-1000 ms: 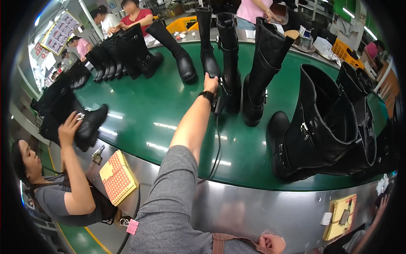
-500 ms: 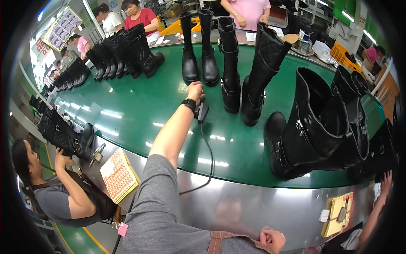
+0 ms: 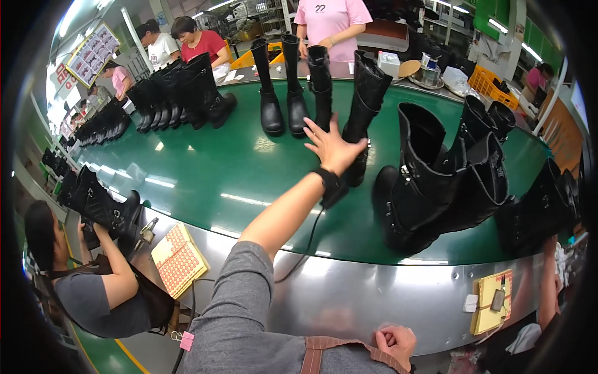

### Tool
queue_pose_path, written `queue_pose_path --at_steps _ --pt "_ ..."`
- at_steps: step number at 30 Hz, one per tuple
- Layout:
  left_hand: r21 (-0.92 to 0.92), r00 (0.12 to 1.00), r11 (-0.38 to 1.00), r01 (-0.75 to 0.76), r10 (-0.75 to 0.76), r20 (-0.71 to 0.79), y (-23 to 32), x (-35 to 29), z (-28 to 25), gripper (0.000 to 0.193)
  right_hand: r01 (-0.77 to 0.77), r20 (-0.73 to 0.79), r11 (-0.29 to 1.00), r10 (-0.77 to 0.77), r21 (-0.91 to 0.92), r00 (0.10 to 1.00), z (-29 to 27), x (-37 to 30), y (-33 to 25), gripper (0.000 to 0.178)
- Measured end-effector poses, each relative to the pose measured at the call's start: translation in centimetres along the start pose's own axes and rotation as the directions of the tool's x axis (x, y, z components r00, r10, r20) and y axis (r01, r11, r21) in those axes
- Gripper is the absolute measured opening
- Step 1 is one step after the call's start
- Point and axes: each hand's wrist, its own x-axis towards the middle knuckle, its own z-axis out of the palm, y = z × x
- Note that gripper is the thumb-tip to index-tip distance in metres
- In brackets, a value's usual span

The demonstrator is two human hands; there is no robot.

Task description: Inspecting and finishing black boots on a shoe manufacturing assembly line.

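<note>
My left hand (image 3: 333,148) reaches out over the green table with its fingers spread and nothing in them. It is in front of the tall black boots; its fingertips overlap a buckled boot (image 3: 320,81), and I cannot tell if they touch it. Just right of that hand stands another tall black boot (image 3: 364,100) with a quilted shaft. A plain pair, with a left boot (image 3: 271,109) and a right boot (image 3: 295,106), stands upright to the left. My right hand (image 3: 397,343) is curled closed near the bench's front edge, with nothing visible in it.
Wide black boots (image 3: 423,181) stand close on the right. More boots (image 3: 180,96) line the far left. A cable (image 3: 309,240) runs from the black box at my left wrist. Yellow card stacks (image 3: 179,258) lie on the metal bench (image 3: 349,293). Co-workers sit left and stand behind the table.
My left hand has moved right from the plain pair to the buckled boots, and its curled fingers have spread. The whole view has shifted slightly. My right hand stays by the bench edge.
</note>
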Motion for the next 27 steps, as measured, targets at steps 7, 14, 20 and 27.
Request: queue_pose_path --at_steps 7,14,20,27 --pt "-0.125 0.987 0.990 -0.062 0.043 -0.152 -2.9 5.8 1.5 0.041 0.062 0.031 0.996 -0.064 0.068 0.997 -0.3 0.1 1.0 0.014" --pt "0.033 0.903 0.927 -0.373 0.371 -0.217 -2.7 -3.2 -11.1 0.040 -0.090 0.081 0.991 0.082 0.098 0.993 -0.8 -0.6 0.1 0.009" --pt "0.158 0.917 0.904 -0.398 0.393 0.065 2.7 -21.7 -24.0 0.033 0.253 0.067 0.887 -0.301 0.385 0.951 -2.8 1.1 -5.0 0.073" --pt "-0.145 0.648 0.725 -0.673 0.673 0.357 2.8 -32.7 -26.4 0.084 -0.001 0.383 0.834 -0.253 0.552 0.889 -2.0 0.3 -10.6 0.089"
